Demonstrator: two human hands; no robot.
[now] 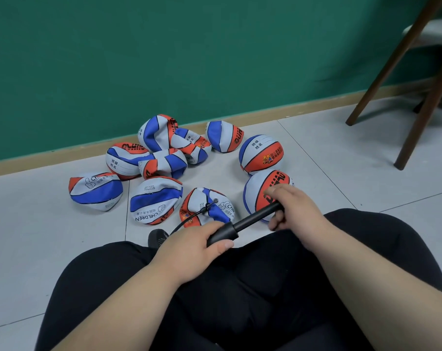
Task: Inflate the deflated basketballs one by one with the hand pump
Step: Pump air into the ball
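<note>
We note the left hand (197,249) wrapped round the hand pump (250,220) barrel and the right hand (291,209) curled on its handle (rod drawn out). The hose (189,220) reaches the crumpled basketball (215,211) on the floor before our knees.

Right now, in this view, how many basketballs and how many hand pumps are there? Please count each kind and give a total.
basketballs: 10
hand pump: 1
total: 11
</note>
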